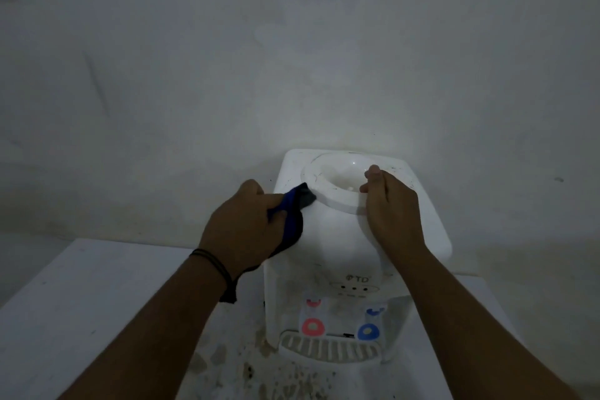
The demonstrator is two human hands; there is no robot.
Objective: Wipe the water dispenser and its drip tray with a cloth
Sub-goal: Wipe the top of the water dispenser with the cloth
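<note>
A white table against a pale wall, carrying a white water dispenser.

The table top fills the lower part of the view and its far edge meets the wall. The water dispenser stands on it right of centre, towards the back, close to the wall. At the foot of the dispenser a slatted white drip tray juts forward, low over the table top. The surface in front of and to the left of the tray is mottled with brownish stains and dark specks, thickest near the tray. The left part of the top is plain white with only a few faint marks.
</note>
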